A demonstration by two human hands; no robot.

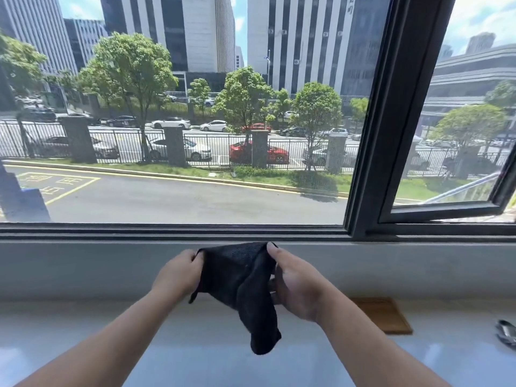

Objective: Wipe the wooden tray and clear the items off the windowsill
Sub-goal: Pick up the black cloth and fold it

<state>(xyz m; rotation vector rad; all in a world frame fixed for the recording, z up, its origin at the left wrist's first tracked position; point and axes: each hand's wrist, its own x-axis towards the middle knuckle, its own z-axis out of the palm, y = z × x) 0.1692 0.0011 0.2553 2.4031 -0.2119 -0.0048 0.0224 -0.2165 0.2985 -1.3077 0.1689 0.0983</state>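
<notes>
A black cloth [243, 286] hangs in the air above the white windowsill [83, 331], stretched between both hands. My left hand [178, 275] pinches its upper left corner. My right hand [296, 286] grips its upper right edge, and the cloth's lower end dangles below. The wooden tray [385, 317] lies flat on the sill to the right, partly hidden behind my right forearm. Nothing is on the part of the tray that shows.
A dark metallic object [506, 333] lies at the sill's far right edge, cut off by the frame. A grey wall strip and the black window frame [391, 121] rise behind the sill; the right sash [446, 210] stands open outward.
</notes>
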